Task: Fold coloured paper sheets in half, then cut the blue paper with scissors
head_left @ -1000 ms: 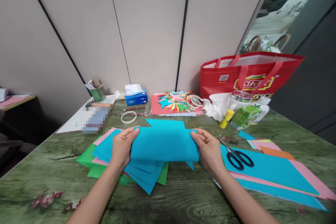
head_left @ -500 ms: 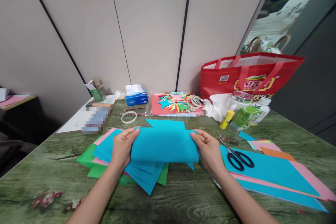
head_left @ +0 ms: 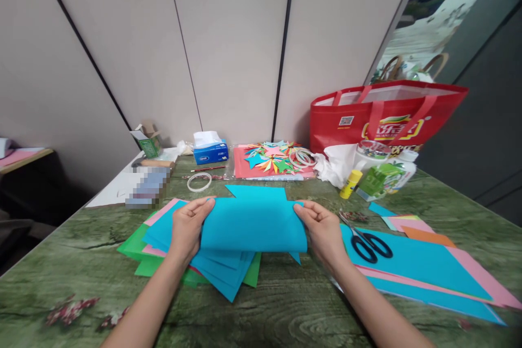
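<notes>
A blue sheet of paper (head_left: 253, 225), bent over along its lower edge, is stretched between my two hands above the table (head_left: 293, 304). My left hand (head_left: 191, 228) pinches its upper left corner between thumb and fingers. At the upper right corner, my right hand (head_left: 322, 228) has the same kind of pinch. Below and to the left lies a fanned pile of blue, pink and green paper (head_left: 228, 277), partly hidden by the sheet and my left hand. Another blue piece (head_left: 261, 192) shows just beyond the sheet.
Black-handled scissors (head_left: 371, 246) rest on blue and pink sheets (head_left: 432, 263) at the right. Farther back are a yellow glue stick (head_left: 350, 184), a green carton (head_left: 379, 179), a red bag (head_left: 338, 133), a tissue box (head_left: 211, 153), a tape roll (head_left: 199, 181) and paper stars (head_left: 275, 160).
The view has shifted very slightly. Both hands keep their pinch on the blue sheet, which looks almost the same as before.
</notes>
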`<state>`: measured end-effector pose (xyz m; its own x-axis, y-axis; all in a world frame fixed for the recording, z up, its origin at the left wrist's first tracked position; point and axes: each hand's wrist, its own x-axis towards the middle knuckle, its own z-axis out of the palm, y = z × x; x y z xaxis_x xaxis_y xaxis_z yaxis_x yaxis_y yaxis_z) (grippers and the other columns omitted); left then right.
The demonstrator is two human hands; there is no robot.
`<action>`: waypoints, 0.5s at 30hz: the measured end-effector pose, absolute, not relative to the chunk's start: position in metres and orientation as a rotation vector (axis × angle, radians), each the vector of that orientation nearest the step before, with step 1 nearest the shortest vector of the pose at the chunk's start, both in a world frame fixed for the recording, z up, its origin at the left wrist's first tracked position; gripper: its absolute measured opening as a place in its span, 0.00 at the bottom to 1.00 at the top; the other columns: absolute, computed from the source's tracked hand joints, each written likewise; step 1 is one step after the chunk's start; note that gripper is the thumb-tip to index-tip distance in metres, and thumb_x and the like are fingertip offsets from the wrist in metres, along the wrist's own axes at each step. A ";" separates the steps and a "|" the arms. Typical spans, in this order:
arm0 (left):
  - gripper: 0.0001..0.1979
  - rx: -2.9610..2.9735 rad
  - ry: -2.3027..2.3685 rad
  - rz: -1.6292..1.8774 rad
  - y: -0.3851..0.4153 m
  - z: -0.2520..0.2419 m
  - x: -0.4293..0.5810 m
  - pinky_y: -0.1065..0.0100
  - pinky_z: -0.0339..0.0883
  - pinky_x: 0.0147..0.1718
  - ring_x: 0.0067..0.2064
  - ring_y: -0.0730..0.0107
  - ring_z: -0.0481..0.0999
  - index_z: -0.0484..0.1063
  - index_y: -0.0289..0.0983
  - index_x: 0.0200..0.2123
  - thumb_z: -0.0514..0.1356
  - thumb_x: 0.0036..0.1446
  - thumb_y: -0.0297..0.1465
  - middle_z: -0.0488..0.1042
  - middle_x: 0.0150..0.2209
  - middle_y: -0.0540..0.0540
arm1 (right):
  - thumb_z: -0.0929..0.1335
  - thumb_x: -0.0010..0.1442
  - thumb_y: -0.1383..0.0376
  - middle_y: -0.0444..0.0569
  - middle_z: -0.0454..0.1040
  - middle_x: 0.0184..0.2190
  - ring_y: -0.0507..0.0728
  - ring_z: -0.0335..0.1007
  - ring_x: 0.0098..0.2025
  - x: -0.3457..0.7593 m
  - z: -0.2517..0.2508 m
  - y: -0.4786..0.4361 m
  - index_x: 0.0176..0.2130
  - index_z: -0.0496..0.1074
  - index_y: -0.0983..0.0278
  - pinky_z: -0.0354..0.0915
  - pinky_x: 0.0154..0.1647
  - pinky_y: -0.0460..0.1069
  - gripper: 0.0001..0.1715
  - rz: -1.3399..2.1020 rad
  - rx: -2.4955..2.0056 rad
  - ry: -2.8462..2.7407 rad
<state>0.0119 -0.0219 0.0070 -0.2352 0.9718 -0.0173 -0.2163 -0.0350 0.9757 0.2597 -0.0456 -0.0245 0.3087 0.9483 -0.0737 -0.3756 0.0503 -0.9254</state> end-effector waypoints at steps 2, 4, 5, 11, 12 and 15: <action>0.17 0.935 1.208 1.483 -0.021 0.007 0.012 0.70 0.67 0.26 0.26 0.67 0.74 0.78 0.33 0.28 0.70 0.31 0.36 0.78 0.25 0.44 | 0.76 0.36 0.58 0.44 0.75 0.19 0.48 0.62 0.19 0.260 -0.024 -0.046 0.29 0.73 0.67 0.58 0.21 0.43 0.20 1.147 -1.068 -0.685; 0.17 0.946 1.212 1.478 -0.021 0.008 0.013 0.70 0.67 0.26 0.26 0.67 0.74 0.78 0.33 0.27 0.70 0.31 0.36 0.78 0.25 0.44 | 0.76 0.36 0.58 0.44 0.75 0.20 0.49 0.63 0.19 0.260 -0.024 -0.046 0.29 0.74 0.67 0.59 0.21 0.44 0.20 1.152 -1.067 -0.687; 0.17 0.952 1.216 1.476 -0.021 0.009 0.013 0.70 0.67 0.25 0.25 0.68 0.74 0.77 0.33 0.27 0.70 0.31 0.36 0.78 0.24 0.44 | 0.76 0.36 0.57 0.44 0.75 0.20 0.49 0.63 0.19 0.260 -0.024 -0.046 0.29 0.74 0.67 0.59 0.21 0.44 0.20 1.155 -1.065 -0.690; 0.17 1.080 1.309 1.456 -0.023 0.012 0.010 0.71 0.64 0.22 0.23 0.68 0.72 0.77 0.34 0.27 0.70 0.32 0.38 0.77 0.23 0.45 | 0.76 0.34 0.57 0.42 0.72 0.16 0.48 0.59 0.16 0.263 -0.023 -0.045 0.28 0.73 0.67 0.54 0.18 0.44 0.21 1.162 -1.105 -0.708; 0.16 1.131 1.323 1.439 -0.023 0.012 0.008 0.72 0.63 0.21 0.23 0.68 0.72 0.77 0.34 0.27 0.69 0.33 0.38 0.77 0.23 0.45 | 0.76 0.34 0.57 0.42 0.71 0.15 0.48 0.57 0.16 0.265 -0.023 -0.044 0.28 0.73 0.67 0.53 0.17 0.43 0.21 1.175 -1.124 -0.721; 0.16 1.255 1.350 1.340 -0.022 0.016 0.003 0.73 0.60 0.19 0.21 0.70 0.70 0.77 0.34 0.24 0.69 0.32 0.39 0.76 0.21 0.45 | 0.75 0.33 0.56 0.39 0.67 0.12 0.47 0.53 0.14 0.269 -0.025 -0.041 0.26 0.72 0.67 0.48 0.16 0.43 0.21 1.227 -1.192 -0.800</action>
<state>0.0026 -0.0221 0.0165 -0.1499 0.9851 0.0844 0.0914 -0.0712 0.9933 0.2686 -0.0410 -0.0252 0.2103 0.9681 -0.1360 -0.2669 -0.0770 -0.9606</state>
